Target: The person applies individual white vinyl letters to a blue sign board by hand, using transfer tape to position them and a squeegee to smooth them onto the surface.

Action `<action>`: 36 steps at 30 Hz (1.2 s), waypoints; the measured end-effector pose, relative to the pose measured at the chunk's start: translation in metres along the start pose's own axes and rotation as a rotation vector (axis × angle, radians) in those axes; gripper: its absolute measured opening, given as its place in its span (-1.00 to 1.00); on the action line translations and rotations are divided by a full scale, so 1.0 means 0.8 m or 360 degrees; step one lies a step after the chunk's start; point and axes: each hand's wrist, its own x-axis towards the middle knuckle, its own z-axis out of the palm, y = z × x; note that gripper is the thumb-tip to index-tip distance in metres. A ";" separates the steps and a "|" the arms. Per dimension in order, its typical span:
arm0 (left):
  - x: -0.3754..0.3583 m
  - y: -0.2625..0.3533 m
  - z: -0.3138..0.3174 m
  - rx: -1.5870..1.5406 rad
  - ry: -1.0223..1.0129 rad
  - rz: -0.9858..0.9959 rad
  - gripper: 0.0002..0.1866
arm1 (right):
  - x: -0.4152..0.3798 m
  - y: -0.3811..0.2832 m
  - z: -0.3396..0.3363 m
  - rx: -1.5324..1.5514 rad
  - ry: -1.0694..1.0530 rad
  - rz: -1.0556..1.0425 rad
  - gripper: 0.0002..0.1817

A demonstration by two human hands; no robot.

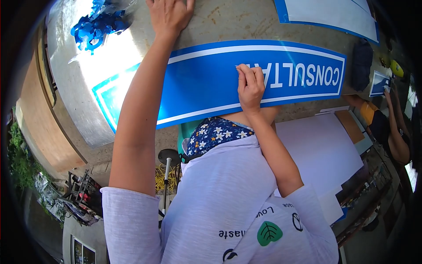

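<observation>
In the head view, your blue sign (200, 86) lies on the worktop (215, 22) in front of you, its white letters (303, 75) upside down from your side. Your right hand (252, 86) is over the sign at the letters' left end, fingers and thumb drawn together; you can't tell whether they pinch anything. Your left hand (170, 15) is beyond the sign's far edge, its fingertips cut off, so its grip can't be told. Crumpled blue scraps (99, 30) lie left of it; a blue-bordered white sheet (327, 15) lies far right.
</observation>
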 end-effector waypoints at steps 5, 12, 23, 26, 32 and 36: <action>0.001 0.001 -0.002 0.0021 0.0044 0.0028 -0.34 | -0.001 0.001 0.001 -0.0038 0.0014 -0.0006 -0.85; -0.001 0.001 -0.002 0.0011 0.0028 -0.0002 -0.35 | 0.003 0.000 0.002 -0.0141 -0.0040 -0.0084 -0.83; -0.001 0.005 -0.005 0.0023 0.0047 0.0004 -0.39 | 0.005 -0.003 -0.003 0.0034 -0.0038 0.0020 -0.85; 0.000 0.006 -0.006 -0.0005 0.0038 -0.0010 -0.39 | 0.011 -0.009 -0.005 -0.0041 -0.0079 -0.0013 -0.84; -0.001 0.006 -0.005 -0.0028 0.0075 -0.0022 -0.38 | 0.017 -0.013 -0.001 -0.0242 -0.0114 -0.0107 -0.88; -0.002 -0.001 0.002 -0.0049 0.0085 0.0007 -0.36 | 0.023 -0.012 -0.005 -0.0363 -0.0232 -0.0148 -0.90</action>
